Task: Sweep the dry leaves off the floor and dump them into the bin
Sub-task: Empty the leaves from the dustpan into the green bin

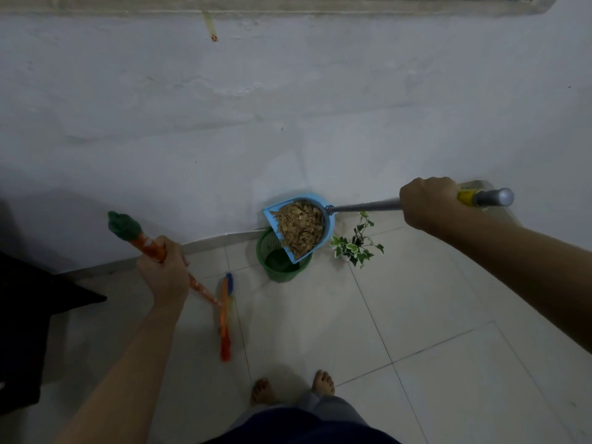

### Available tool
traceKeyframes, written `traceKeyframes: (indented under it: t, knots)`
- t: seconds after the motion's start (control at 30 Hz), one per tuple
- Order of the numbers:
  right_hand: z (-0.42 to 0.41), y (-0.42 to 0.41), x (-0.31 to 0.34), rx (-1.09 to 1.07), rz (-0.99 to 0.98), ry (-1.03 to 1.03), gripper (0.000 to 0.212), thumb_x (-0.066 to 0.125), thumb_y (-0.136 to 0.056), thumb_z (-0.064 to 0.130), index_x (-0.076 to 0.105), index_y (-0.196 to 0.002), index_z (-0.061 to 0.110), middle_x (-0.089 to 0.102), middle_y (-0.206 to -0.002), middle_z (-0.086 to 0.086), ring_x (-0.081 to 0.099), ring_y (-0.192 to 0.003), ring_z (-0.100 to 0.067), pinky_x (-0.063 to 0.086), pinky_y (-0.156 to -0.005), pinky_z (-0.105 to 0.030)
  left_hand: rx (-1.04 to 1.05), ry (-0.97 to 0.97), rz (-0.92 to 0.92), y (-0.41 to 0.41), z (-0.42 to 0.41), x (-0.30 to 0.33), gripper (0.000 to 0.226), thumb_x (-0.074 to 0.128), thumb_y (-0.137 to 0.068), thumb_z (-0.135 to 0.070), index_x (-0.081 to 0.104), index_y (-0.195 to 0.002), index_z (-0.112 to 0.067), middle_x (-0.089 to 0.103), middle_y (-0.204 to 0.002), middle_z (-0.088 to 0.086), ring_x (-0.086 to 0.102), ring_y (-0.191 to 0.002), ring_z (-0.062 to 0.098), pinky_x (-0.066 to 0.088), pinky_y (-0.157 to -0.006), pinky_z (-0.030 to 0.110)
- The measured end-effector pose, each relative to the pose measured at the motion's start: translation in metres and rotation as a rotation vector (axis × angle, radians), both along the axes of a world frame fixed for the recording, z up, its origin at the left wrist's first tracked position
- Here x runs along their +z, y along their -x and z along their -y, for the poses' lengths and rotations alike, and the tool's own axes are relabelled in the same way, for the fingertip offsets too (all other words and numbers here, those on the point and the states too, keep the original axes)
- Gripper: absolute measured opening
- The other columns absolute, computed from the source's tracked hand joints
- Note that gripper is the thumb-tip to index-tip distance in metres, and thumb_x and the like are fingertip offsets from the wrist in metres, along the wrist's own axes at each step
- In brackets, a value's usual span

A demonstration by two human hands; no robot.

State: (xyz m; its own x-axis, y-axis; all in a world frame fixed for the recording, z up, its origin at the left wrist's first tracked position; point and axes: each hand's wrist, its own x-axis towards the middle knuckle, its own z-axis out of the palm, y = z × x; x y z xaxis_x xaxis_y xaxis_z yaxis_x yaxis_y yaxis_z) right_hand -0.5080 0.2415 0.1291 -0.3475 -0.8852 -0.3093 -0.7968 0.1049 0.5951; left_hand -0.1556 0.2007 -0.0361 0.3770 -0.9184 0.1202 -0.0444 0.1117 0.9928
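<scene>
both forearms bare, no sleeves in shot, no watch or rings that I can spot; left hand [165,277] and right hand [427,203] ungloved; feet bare too, toes poking out at bottom; grey trouser legs [323,402] down to ankles; dark navy top [298,427] along bottom edge; lighting pretty dim, so finer details hard to make out
</scene>
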Motion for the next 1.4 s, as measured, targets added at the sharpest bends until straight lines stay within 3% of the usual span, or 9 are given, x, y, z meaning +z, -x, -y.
traceKeyframes:
  t: [0.53,0.8,1.1,1.4]
  knots:
    - [-0.011,-0.001,-0.013,-0.050,0.020,0.066,0.016,0.056,-0.087,0.015,0.059,-0.102,0.011,0.060,-0.091,-0.003,0.059,-0.080,-0.020,0.047,-0.071,-0.030,-0.034,0.014,0.015,0.004,-0.002,-0.003,0.038,0.042,-0.088,0.004,0.039,-0.056,-0.017,0.047,-0.042,-0.013,0.043,-0.039,0.001,0.038,-0.042,0.019]
    - [-0.012,0.004,-0.015,-0.066,0.007,0.084,0.015,0.055,-0.088,0.013,0.059,-0.102,0.010,0.053,-0.081,-0.004,0.052,-0.072,-0.018,0.048,-0.072,-0.030,-0.037,0.001,0.009,0.002,-0.002,-0.001,0.046,0.041,-0.088,0.002,0.041,-0.053,-0.028,0.047,-0.042,-0.013,0.043,-0.040,0.001,0.038,-0.043,0.019]
    - [-0.011,0.005,-0.018,-0.027,-0.012,0.086,0.014,0.055,-0.088,0.012,0.059,-0.101,0.010,0.057,-0.084,-0.004,0.061,-0.081,-0.018,0.046,-0.070,-0.028,-0.042,-0.006,0.011,0.010,-0.002,0.000,0.041,0.040,-0.089,0.008,0.036,-0.056,-0.017,0.047,-0.040,-0.013,0.042,-0.037,0.001,0.036,-0.040,0.015]
    - [-0.010,0.013,-0.020,-0.013,-0.056,0.106,0.015,0.056,-0.089,0.015,0.058,-0.104,0.011,0.049,-0.078,-0.005,0.049,-0.069,-0.017,0.040,-0.063,-0.028,-0.025,0.000,0.022,0.007,-0.006,0.001,0.039,0.040,-0.088,0.006,0.036,-0.056,-0.016,0.046,-0.041,-0.014,0.043,-0.038,0.000,0.037,-0.041,0.015]
